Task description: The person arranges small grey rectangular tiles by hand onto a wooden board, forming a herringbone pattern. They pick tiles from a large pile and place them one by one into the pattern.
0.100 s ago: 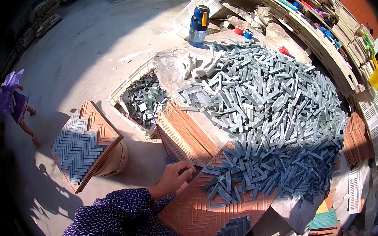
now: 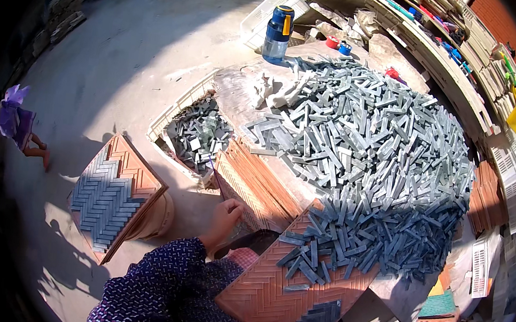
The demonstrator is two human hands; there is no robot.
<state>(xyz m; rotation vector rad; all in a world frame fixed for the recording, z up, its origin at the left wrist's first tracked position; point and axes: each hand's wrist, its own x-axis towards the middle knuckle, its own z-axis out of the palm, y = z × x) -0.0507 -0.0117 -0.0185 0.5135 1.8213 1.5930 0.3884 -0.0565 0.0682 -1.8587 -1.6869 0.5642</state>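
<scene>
My left hand (image 2: 225,217) reaches out of a dark blue patterned sleeve (image 2: 165,288), fingers curled at the edge of a stack of orange ridged mould boards (image 2: 256,182). A thin dark stick (image 2: 214,172) runs up from the hand toward a crate; whether the hand grips it is unclear. An orange herringbone mould board (image 2: 270,295) lies tilted in front of me, with a few grey strips set in its lower corner (image 2: 317,316). A big heap of grey tile strips (image 2: 372,141) covers the table and spills onto that board. My right hand is out of sight.
A second board filled with a grey herringbone pattern (image 2: 105,196) rests on a round tub (image 2: 160,217) to the left. A white crate (image 2: 160,128) holds grey offcuts. A blue bottle (image 2: 278,32) stands at the table's far end. A small person in purple (image 2: 16,125) is at far left.
My left hand has drawn slightly up and to the left, off the front board's corner toward the stacked boards. The view has shifted a little.
</scene>
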